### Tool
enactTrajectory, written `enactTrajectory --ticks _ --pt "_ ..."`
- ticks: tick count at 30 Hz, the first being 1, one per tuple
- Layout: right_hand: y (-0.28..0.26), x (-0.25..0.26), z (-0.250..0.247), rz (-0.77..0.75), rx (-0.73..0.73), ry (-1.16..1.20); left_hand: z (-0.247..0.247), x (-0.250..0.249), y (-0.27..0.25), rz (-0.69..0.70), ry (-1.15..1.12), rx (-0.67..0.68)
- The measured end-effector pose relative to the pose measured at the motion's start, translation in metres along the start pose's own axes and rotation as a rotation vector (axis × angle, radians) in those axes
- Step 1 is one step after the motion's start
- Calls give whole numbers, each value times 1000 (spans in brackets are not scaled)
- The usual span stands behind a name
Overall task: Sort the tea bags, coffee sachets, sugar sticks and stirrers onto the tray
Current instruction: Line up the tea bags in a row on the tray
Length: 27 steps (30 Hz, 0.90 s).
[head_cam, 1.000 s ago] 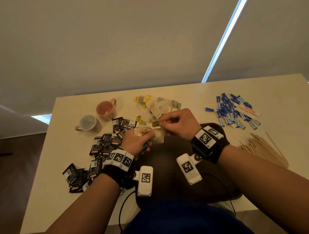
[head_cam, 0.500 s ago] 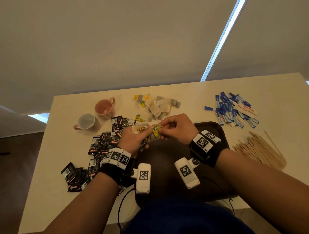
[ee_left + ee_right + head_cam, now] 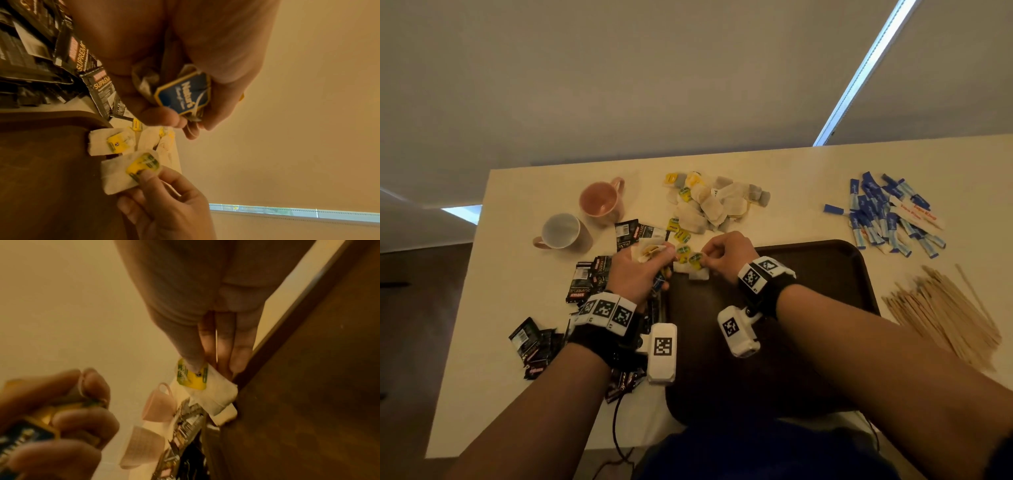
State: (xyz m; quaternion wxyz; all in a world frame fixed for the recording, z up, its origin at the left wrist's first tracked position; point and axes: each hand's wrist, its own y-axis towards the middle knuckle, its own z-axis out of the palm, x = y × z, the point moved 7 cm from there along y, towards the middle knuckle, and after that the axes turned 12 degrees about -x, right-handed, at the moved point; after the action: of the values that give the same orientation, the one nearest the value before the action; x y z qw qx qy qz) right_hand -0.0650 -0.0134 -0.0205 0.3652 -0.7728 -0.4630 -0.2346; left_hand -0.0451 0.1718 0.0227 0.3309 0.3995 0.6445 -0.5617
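My right hand (image 3: 703, 262) pinches the yellow tag of a white tea bag (image 3: 121, 177) at the far-left corner of the dark brown tray (image 3: 808, 274). A second tea bag (image 3: 111, 141) lies beside it on that corner. My left hand (image 3: 654, 260), just left of the tray, grips a bunch of tea bags (image 3: 649, 251); the left wrist view shows a blue tag (image 3: 183, 92) in that grip. In the right wrist view, thumb and fingers of the right hand (image 3: 205, 366) hold the yellow tag (image 3: 191, 378) against the tray's rim (image 3: 277, 340).
On the table beyond the hands lies a loose pile of tea bags (image 3: 709, 205). Black coffee sachets (image 3: 592, 281) spread to the left, near a pink mug (image 3: 602, 200) and a white mug (image 3: 561, 231). Blue sugar sticks (image 3: 887, 216) and wooden stirrers (image 3: 945, 308) lie right of the tray.
My right hand has drawn one yellow-tagged tea bag away from the left hand's bunch and lowered it to the tray's far-left corner. The left hand has kept its bunch.
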Motion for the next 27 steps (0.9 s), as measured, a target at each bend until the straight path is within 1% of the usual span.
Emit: enactTrajectory --ticks 4,6,11,16,18,21,23,27 --pt "8 -8 37 38 39 -67 0 2 9 0 29 -1" --pt "11 -10 46 55 29 -66 0 4 14 1 30 2" --pt "21 -9 47 81 -88 -49 1 12 22 -24 -2 3" --pt "27 -11 43 97 -144 -98 5 18 27 -47 -7 17" --pt "27 -19 43 146 -122 -153 6 20 28 -54 -8 20" --pt "25 -28 47 175 -38 -195 9 24 29 -69 -9 31" --pt "23 -28 51 161 -8 -168 11 26 29 -74 -9 45" --pt "20 -23 55 147 -8 -81 12 29 29 -77 -8 50"
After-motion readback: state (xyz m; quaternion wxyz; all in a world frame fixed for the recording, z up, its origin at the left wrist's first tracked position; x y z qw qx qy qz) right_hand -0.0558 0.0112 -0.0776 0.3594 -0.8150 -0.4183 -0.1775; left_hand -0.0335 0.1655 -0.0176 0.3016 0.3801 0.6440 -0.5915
